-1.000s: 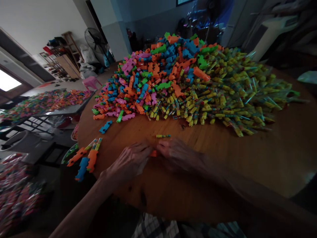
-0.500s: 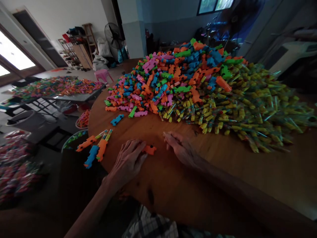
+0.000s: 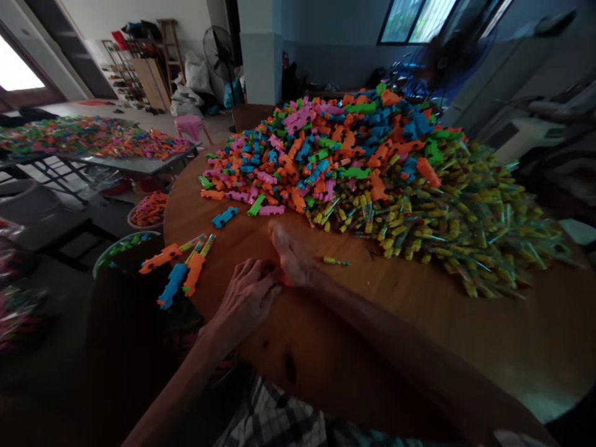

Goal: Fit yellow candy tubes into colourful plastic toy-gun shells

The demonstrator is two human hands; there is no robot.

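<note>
On the round wooden table (image 3: 419, 347), my left hand (image 3: 249, 295) is closed around a small orange toy car, which is almost wholly hidden; only a reddish-orange sliver shows between the hands. My right hand (image 3: 295, 264) presses against my left fingers and the car's end. Its fingers are stretched out, pointing away from me, and slightly blurred. Just right of it lies one thin yellow tube (image 3: 336, 261). Left of my hands, three toy cars with yellow tubes in their ends, including a blue car (image 3: 172, 285) and an orange car (image 3: 194, 273), rest at the table's edge.
A heap of colourful toy cars (image 3: 298, 155) covers the far side, beside a pile of yellow tubes (image 3: 447, 217). A single blue car (image 3: 225, 216) lies before the heap. Tubs of cars (image 3: 148, 210) stand on the floor at left, near another loaded table (image 3: 153, 162).
My right hand has moved left against my left hand, covering the orange car. The yellow tube on the table now shows. The view has shifted slightly.
</note>
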